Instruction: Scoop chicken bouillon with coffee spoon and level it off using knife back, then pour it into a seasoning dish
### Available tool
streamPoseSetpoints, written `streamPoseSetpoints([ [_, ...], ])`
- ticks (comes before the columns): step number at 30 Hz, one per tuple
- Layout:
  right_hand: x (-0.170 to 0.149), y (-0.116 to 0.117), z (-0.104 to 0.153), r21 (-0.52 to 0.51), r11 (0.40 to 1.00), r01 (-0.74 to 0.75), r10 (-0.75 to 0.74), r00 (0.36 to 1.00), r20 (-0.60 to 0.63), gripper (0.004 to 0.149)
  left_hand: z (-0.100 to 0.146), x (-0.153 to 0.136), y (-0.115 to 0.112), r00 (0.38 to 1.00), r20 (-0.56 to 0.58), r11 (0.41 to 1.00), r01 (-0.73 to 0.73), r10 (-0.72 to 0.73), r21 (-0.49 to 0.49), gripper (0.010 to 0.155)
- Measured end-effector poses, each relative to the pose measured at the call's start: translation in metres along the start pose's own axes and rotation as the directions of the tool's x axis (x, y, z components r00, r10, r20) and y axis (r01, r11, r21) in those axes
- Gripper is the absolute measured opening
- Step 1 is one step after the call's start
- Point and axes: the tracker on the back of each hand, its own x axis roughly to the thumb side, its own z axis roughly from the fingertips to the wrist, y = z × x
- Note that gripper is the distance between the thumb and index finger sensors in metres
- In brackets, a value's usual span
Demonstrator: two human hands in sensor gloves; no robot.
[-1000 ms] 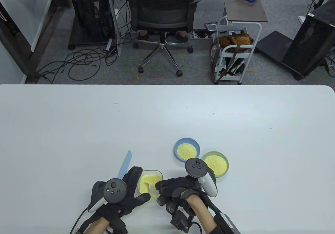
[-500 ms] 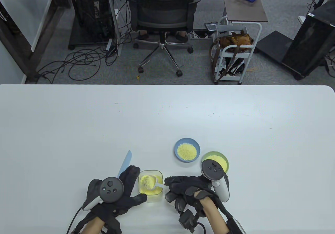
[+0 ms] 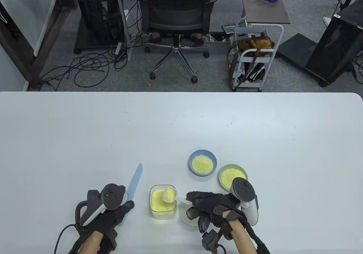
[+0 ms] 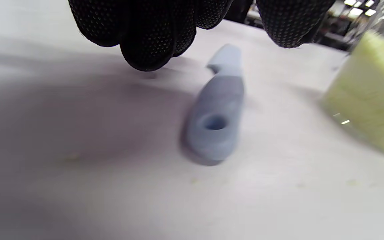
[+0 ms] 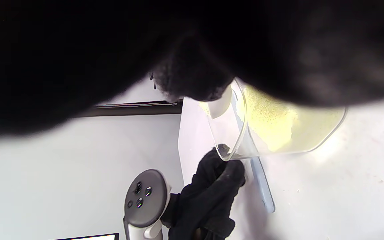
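Note:
A white coffee spoon [image 3: 171, 195], heaped with yellow bouillon, hangs over the clear square container [image 3: 162, 207] of bouillon. My right hand [image 3: 195, 200] pinches the spoon's handle [image 5: 220, 103] from the right. The pale blue knife [image 3: 133, 187] lies flat on the table left of the container, blade pointing away. My left hand [image 3: 124, 207] hovers over the knife handle [image 4: 217, 113]; its fingers [image 4: 145, 43] are loosely curled above it and hold nothing. A blue seasoning dish [image 3: 202, 152] and a green one [image 3: 233, 167] stand beyond my right hand, each holding yellow granules.
A clear lid [image 3: 187, 218] lies partly under my right hand, beside the container. The white table [image 3: 181, 123] stretches far behind the dishes. An office chair [image 3: 174, 12] and a cart [image 3: 255, 55] stand beyond its far edge.
My right hand lifted the heaped spoon out of the bouillon and drew back to the right. My left hand left the container and moved left and back over the knife handle.

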Motion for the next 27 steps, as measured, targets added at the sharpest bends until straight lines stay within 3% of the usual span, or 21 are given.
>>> streamPoseSetpoints([
  [3, 0.0, 0.0, 0.0, 0.003, 1.0, -0.001, 0.001, 1.0, 0.0, 0.044, -0.003, 0.002, -0.004, 0.999, -0.025, 0.998, 0.036, -0.037, -0.043, 0.079],
  [8, 0.001, 0.001, 0.001, 0.008, 1.0, 0.005, -0.005, 1.0, 0.009, 0.044, -0.009, 0.004, -0.009, 0.994, -0.08, 0.997, 0.076, -0.078, -0.026, 0.071],
  [20, -0.002, 0.002, -0.003, 0.015, 1.0, 0.009, -0.009, 1.0, -0.003, 0.044, -0.011, 0.018, -0.012, 0.997, -0.052, 0.998, 0.058, -0.058, 0.001, 0.054],
  [23, -0.001, 0.002, -0.003, 0.019, 1.0, 0.012, -0.012, 1.0, -0.004, 0.044, -0.011, 0.013, -0.011, 1.0, -0.021, 1.0, -0.001, 0.0, -0.006, 0.051],
  [27, -0.002, 0.003, -0.003, 0.022, 1.0, 0.013, -0.013, 1.0, -0.001, 0.044, 0.004, 0.008, 0.011, 0.97, 0.069, 0.971, -0.236, 0.234, 0.026, 0.049],
])
